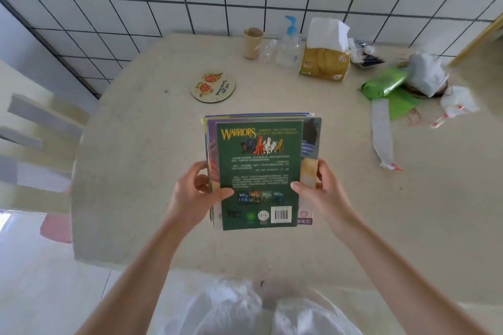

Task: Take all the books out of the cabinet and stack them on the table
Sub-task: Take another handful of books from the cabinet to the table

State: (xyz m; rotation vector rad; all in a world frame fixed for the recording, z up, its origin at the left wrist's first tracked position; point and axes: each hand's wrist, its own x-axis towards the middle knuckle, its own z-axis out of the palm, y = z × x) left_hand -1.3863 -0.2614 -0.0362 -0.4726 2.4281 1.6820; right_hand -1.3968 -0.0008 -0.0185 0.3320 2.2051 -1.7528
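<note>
Left hand [194, 193]: thumb on top, fingers curled under, clamping the books [261, 171] at their left edge. Right hand [321, 187]: same grip, right edge. Both forearms extended forward. Books: stack, green cover uppermost, over the table [136, 171] centre; contact unclear.

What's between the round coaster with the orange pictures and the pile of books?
Nothing. In the head view, only bare table lies between the coaster and the far edge of the books held in both hands.

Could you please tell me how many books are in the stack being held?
At least 3: the green book on top, a larger grey book beneath, a purple book below; others may be hidden.
</note>
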